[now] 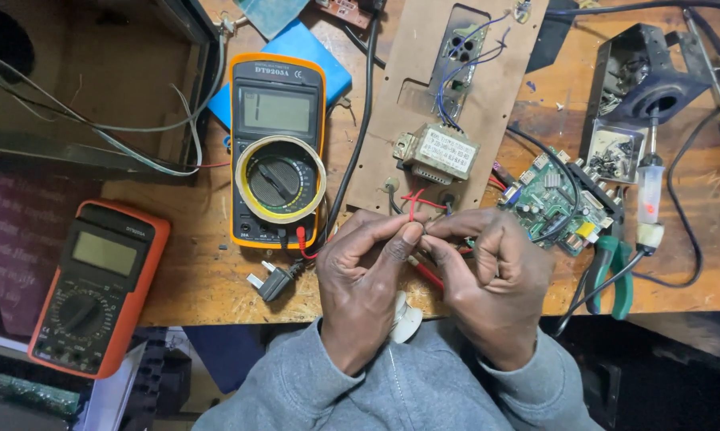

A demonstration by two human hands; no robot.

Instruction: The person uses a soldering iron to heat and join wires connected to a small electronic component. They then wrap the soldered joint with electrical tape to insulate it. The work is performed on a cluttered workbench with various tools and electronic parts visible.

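A: Head view, nearest: left hand (364,283) and right hand (488,279) met, fingertips pinched shut on red wires (414,201) just below the transformer (438,153).
B: Risk?
A: Thin ends could've slipped or snapped; multimeter (277,152) sat close.

Left hand (360,283) and right hand (488,275) raised just below the transformer (438,153) — fingertips (412,233) pinched together, knuckles bent, grey-sleeved forearms converging from below.
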